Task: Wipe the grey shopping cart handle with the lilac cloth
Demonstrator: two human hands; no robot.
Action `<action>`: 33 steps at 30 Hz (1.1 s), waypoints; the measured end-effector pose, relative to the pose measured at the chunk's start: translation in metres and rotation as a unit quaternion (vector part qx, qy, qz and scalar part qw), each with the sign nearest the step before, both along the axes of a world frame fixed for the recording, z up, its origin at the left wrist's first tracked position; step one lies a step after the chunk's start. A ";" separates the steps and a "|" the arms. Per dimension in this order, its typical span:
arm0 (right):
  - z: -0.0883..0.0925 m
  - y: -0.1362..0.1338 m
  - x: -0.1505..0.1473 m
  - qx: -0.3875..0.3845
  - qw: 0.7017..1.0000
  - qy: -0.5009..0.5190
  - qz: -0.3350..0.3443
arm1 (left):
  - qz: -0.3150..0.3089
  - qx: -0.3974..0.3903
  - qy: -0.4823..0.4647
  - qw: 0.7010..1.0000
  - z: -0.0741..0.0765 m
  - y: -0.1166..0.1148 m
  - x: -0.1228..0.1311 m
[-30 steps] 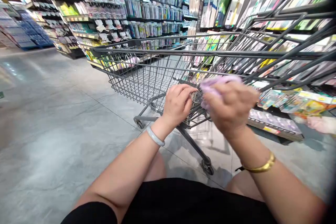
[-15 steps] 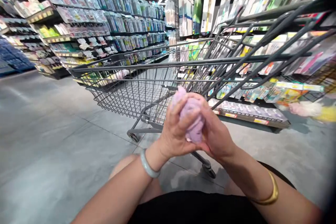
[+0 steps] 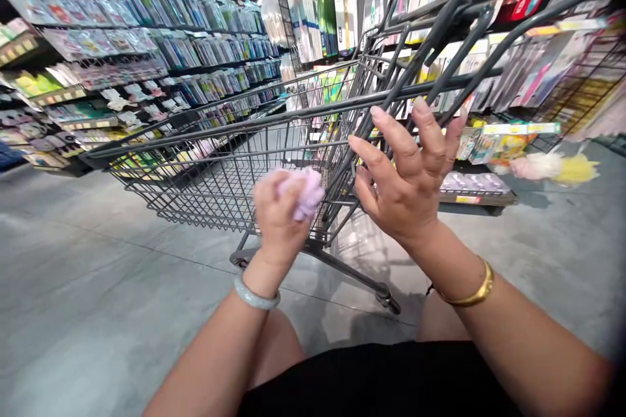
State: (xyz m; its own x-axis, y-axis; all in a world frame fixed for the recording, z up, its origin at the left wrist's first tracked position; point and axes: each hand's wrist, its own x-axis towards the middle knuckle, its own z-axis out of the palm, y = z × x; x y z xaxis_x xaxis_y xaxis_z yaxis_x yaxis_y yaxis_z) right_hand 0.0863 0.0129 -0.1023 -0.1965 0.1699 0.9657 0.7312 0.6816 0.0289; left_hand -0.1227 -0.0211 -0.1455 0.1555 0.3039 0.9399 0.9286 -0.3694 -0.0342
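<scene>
My left hand, with a pale bangle at the wrist, is closed around a crumpled lilac cloth. The cloth bulges out past the fingers on the right side, and its exact kind is hard to make out. Raised to the right is my right hand, its fingers spread and nothing held in it. A gold bangle circles that wrist. Both hands are in front of a grey wire shopping cart; the right one is nearest the bars at its handle end. Whether the right fingertips touch the bars I cannot tell.
Shelves of packaged goods line the far left. A rack of hanging packs stands behind the cart, with pink, white and yellow puffs hanging at right. A cart wheel rests on the grey tiled floor near my knees.
My hands were together around the lilac cloth and have moved apart. The left kept the cloth and shifted left; the right let go, rose and opened. The view has turned slightly right.
</scene>
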 end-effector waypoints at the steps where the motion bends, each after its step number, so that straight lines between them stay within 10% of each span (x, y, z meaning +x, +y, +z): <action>1: -0.003 0.005 0.000 0.007 1.000 -0.009 -0.003 | -0.015 -0.013 0.036 0.999 -0.006 -0.002 0.010; 5: -0.009 0.015 0.003 -0.038 0.999 -0.015 0.002 | -0.034 -0.038 0.123 0.991 -0.012 -0.006 0.021; 12: -0.017 0.022 0.007 -0.103 0.993 -0.045 0.032 | 0.098 0.018 -0.067 0.993 0.016 0.001 -0.045; 19: -0.030 0.030 -0.003 -0.076 0.996 -0.020 0.030 | -0.038 -0.063 0.128 0.989 -0.016 -0.007 0.022; 27: -0.036 0.033 -0.004 -0.031 0.999 -0.017 -0.002 | 0.143 0.038 -0.156 0.977 0.018 0.005 -0.062; 33: -0.039 0.037 -0.005 0.014 1.000 0.013 0.025 | 0.102 -0.028 -0.025 0.994 -0.009 -0.004 -0.011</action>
State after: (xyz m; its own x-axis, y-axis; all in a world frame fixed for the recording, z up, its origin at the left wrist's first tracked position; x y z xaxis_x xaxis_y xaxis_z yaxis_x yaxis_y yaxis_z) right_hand 0.0816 0.0499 -0.1418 -0.1792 0.1339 0.9747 0.6966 0.7169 0.0296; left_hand -0.1340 -0.0246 -0.1548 0.0390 0.3769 0.9254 0.9843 -0.1738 0.0293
